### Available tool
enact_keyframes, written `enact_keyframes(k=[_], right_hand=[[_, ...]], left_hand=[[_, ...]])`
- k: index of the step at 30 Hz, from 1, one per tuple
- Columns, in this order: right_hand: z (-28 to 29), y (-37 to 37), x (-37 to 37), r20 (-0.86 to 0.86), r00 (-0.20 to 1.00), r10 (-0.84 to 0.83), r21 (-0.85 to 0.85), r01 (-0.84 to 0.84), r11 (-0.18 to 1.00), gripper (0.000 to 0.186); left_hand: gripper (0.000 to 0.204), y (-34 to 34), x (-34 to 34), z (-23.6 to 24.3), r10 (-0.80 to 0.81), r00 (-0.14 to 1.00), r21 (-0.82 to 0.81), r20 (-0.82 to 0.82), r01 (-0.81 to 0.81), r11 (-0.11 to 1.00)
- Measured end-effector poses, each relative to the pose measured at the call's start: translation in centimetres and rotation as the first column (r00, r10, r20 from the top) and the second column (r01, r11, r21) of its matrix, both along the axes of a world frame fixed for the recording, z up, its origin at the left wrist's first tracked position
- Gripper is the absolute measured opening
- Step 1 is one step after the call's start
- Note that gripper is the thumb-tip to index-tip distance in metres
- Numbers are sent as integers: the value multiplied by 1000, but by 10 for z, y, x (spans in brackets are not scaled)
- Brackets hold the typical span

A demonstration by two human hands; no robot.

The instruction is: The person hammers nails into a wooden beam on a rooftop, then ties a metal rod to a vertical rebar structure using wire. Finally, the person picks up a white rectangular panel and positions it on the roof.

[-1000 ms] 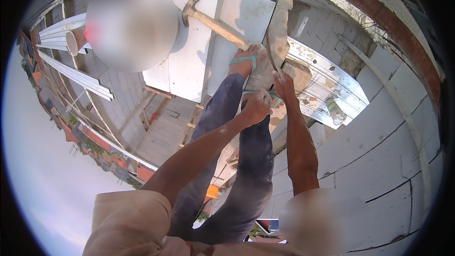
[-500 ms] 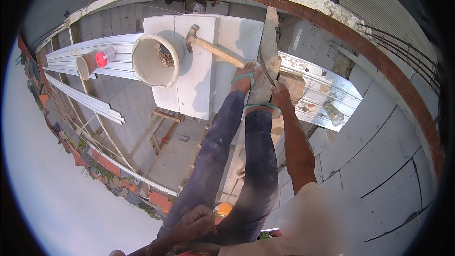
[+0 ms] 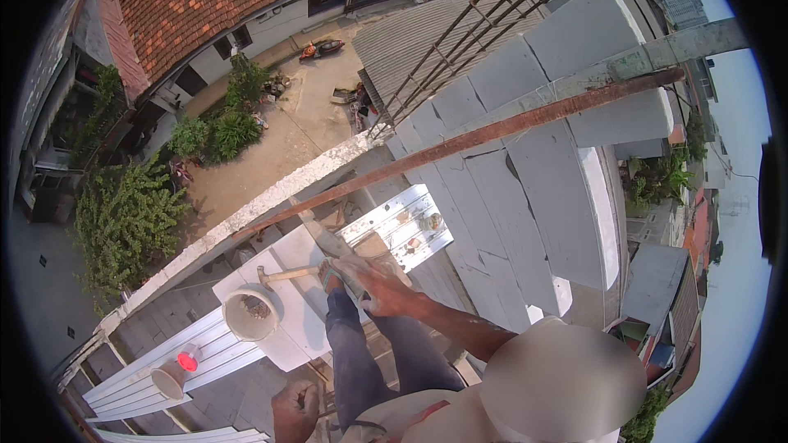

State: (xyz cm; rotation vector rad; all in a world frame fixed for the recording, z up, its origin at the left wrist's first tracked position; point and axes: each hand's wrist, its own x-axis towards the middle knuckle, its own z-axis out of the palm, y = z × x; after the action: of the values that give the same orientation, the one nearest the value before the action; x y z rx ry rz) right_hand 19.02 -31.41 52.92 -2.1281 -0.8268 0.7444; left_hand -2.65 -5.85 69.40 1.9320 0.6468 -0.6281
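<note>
My right hand (image 3: 379, 285) reaches out above the wooden plank by my feet. Its fingers stretch forward with the thumb apart, and I see nothing held in it. Low in the view my left hand (image 3: 295, 410) is loosely curled into a fist, with nothing visible inside. A claw hammer (image 3: 287, 274) with a wooden handle lies on white blocks (image 3: 302, 320), its head toward the bucket. The pale round bucket (image 3: 249, 316) stands on the left side of the blocks, with some rubble inside. My sandalled foot (image 3: 330, 277) is beside the hammer handle's end.
Ribbed metal sheets (image 3: 197, 357) carry a smaller bucket (image 3: 169, 379) and a red-lidded tub (image 3: 189, 358) at left. Another splattered sheet (image 3: 402, 226) lies beyond my right hand. A rusty beam (image 3: 492, 131) and grey block wall (image 3: 542, 197) rise at right. A yard (image 3: 279, 131) lies below the ledge.
My view has swung up and to the right, showing the yard and roofs. My right hand was bent round a thin, dark curved thing by the plank; now its fingers are stretched out.
</note>
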Motion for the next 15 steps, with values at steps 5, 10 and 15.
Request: enact_keyframes(k=[5, 10, 15], right_hand=[[127, -35, -24, -202, 971, 128, 22, -126, 992, 62], [199, -84, -61, -544, 752, -373, 108, 503, 858, 35], [245, -141, -105, -315, 643, -698, -4, 735, 678, 31]], left_hand=[[14, -36, 97, 55, -315, 901, 78, 297, 306, 949], [16, -43, 147, 83, -393, 815, 174, 426, 352, 920], [22, -56, 192, 101, -524, 755, 110, 395, 527, 842]])
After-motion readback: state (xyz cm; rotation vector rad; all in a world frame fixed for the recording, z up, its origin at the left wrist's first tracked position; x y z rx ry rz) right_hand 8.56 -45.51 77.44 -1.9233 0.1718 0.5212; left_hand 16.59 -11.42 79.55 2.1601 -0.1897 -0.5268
